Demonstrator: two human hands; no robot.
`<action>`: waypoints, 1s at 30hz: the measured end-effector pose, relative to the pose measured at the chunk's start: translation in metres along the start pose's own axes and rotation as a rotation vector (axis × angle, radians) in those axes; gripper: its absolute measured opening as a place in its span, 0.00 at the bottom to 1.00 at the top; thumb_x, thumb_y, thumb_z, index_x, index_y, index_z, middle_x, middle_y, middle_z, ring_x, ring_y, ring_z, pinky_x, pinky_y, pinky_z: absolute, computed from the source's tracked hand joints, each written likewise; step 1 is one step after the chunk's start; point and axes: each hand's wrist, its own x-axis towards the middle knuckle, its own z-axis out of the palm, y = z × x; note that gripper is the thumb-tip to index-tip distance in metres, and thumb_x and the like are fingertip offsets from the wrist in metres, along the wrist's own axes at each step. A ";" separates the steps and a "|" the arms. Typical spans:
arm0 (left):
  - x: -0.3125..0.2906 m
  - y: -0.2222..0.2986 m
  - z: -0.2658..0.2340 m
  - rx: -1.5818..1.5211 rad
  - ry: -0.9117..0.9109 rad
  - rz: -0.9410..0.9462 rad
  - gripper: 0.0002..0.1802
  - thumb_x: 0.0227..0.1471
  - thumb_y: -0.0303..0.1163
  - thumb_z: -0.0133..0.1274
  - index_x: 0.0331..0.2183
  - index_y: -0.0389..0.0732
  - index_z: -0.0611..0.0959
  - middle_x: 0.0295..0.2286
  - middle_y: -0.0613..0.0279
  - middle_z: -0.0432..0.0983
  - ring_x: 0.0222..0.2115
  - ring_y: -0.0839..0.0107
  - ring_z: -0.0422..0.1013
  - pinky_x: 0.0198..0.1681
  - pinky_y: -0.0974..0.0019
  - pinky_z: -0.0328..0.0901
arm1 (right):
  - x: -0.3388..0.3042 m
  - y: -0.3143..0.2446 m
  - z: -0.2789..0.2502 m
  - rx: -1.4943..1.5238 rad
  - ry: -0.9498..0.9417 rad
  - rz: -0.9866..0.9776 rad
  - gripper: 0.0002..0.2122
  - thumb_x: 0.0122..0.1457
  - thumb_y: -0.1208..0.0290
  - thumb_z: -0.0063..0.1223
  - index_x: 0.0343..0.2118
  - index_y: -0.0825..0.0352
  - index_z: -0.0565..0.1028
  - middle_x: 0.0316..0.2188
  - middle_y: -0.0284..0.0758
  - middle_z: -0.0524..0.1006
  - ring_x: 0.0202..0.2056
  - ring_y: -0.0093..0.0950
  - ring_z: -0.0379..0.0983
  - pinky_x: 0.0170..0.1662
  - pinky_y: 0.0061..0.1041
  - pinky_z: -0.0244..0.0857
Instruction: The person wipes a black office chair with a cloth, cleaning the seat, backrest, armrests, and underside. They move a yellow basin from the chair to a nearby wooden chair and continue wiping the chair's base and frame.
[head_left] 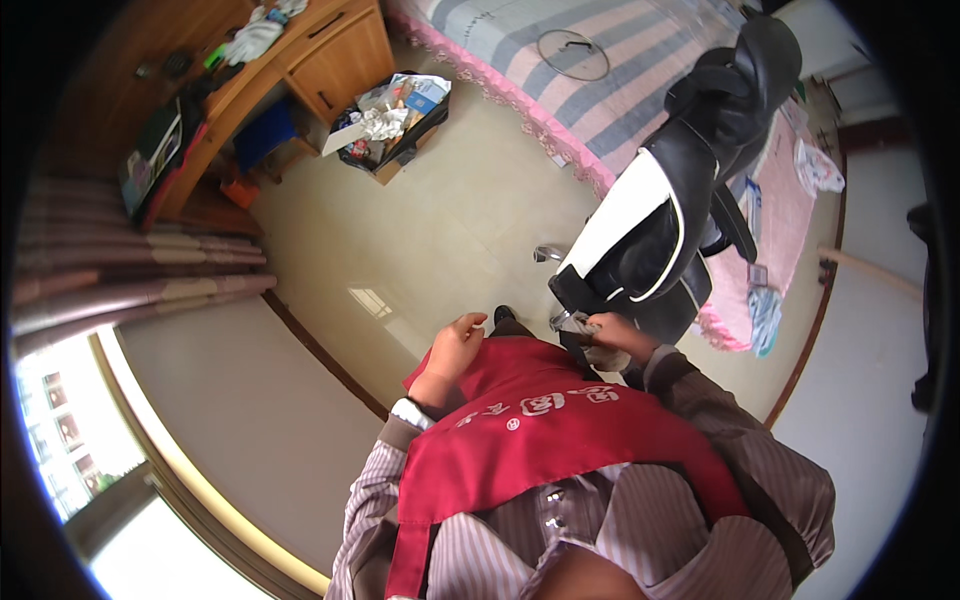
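Note:
A black and white padded chair [640,215] with a tall headrest stands in front of me to the right. My right hand [618,336] grips a greyish cloth [605,358] beside the chair's lower near end. The cloth is against or very close to a shiny metal part [562,320] there; I cannot tell if they touch. My left hand [458,345] hangs in the air before my red apron [550,420]. Its fingers are loosely bent and apart, with nothing in them.
A bed [600,90] with a striped cover and pink lace edge lies behind the chair. On the far left, a black-lined box [430,125] of rubbish sits by a wooden desk [340,60]. Curtains [150,290] and a window are at left, a pink mat [790,240] at right.

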 end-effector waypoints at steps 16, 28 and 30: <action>0.102 -0.071 -0.054 0.206 -0.858 -0.009 0.17 0.54 0.31 0.51 0.45 0.36 0.77 0.34 0.61 0.77 0.31 0.75 0.73 0.34 0.73 0.66 | -0.127 -0.030 0.247 0.429 0.379 0.586 0.16 0.42 0.65 0.49 0.34 0.65 0.79 0.33 0.46 0.78 0.38 0.44 0.74 0.41 0.40 0.67; 0.071 0.015 0.126 0.270 -1.106 0.173 0.19 0.54 0.34 0.50 0.46 0.35 0.76 0.32 0.61 0.76 0.31 0.75 0.72 0.35 0.72 0.66 | -0.216 0.000 0.450 1.102 0.514 1.016 0.25 0.49 0.48 0.51 0.35 0.70 0.79 0.36 0.52 0.77 0.42 0.47 0.73 0.46 0.39 0.66; 0.040 0.009 0.154 0.300 -1.199 0.206 0.19 0.53 0.35 0.50 0.46 0.37 0.75 0.33 0.63 0.77 0.30 0.75 0.73 0.32 0.73 0.65 | -0.224 0.032 0.494 1.121 0.595 1.055 0.23 0.52 0.49 0.48 0.35 0.68 0.79 0.35 0.52 0.77 0.41 0.47 0.73 0.45 0.39 0.66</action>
